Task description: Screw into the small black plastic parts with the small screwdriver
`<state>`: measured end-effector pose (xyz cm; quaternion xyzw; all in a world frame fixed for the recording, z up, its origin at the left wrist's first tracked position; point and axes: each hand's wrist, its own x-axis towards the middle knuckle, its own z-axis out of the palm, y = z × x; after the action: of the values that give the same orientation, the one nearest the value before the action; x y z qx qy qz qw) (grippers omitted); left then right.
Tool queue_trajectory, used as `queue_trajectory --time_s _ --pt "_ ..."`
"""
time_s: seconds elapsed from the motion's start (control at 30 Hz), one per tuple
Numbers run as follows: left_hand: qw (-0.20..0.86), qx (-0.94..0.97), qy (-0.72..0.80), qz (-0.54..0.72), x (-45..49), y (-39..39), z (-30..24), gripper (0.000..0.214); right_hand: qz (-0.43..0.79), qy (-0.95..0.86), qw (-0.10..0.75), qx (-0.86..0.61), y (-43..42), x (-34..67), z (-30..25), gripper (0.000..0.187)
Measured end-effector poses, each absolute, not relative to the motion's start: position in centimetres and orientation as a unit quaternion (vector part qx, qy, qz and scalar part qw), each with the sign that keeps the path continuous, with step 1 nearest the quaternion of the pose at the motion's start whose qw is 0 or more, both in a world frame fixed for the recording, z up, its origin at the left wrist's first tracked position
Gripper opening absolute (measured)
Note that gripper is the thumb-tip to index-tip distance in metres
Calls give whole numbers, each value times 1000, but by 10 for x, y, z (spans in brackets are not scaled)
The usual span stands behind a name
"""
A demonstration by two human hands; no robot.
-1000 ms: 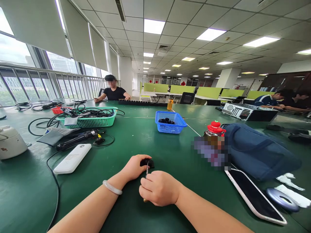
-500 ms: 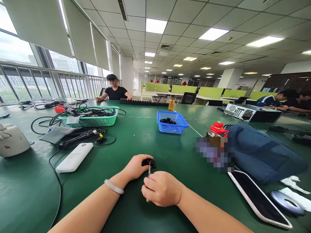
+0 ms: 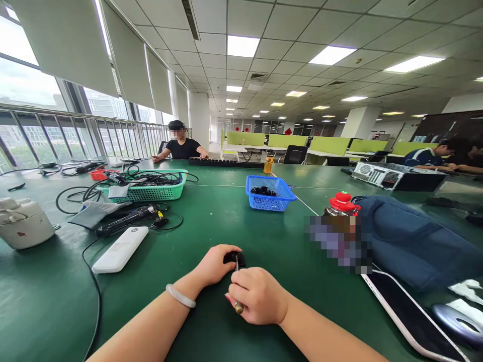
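My left hand [image 3: 217,264] pinches a small black plastic piece [image 3: 241,260] against the green table, thumb and fingers at its left side. In my right hand [image 3: 258,296] is a slim screwdriver [image 3: 239,307], its brass-coloured end showing below the curled fingers. The metal shaft points away from me, and its tip meets the black piece; the exact contact point is too small to make out. Farther off, a blue basket [image 3: 270,201] holds several small black pieces [image 3: 263,191].
Left: a white power bank [image 3: 121,250], a black cable, a green basket [image 3: 158,191] heaped with cables, and a white container [image 3: 24,226]. Right: a phone [image 3: 415,311], a blue bag [image 3: 411,241], a red-lidded jar [image 3: 343,202] and a computer case [image 3: 398,176]. A person [image 3: 183,147] sits across the table.
The whole view has shifted slightly, so things sit a little lower and farther right. The screwdriver's brass end shows more below my right hand; both hands keep their holds.
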<state>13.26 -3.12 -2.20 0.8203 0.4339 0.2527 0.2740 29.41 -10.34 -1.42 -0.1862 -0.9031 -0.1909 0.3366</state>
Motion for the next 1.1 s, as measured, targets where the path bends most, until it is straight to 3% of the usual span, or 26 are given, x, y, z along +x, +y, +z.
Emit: queue_trajectory --time_s 0.33,0.57,1.1 --pt "264 828 430 246 134 -32 -22 42 -156 -919 292 -213 -102 309 -8 19" --pt "269 824 441 235 135 -34 -16 42 -181 -914 297 -210 -104 311 -19 18" --pt "285 829 415 244 133 -30 -21 44 -109 -902 324 -265 -106 313 -24 20"
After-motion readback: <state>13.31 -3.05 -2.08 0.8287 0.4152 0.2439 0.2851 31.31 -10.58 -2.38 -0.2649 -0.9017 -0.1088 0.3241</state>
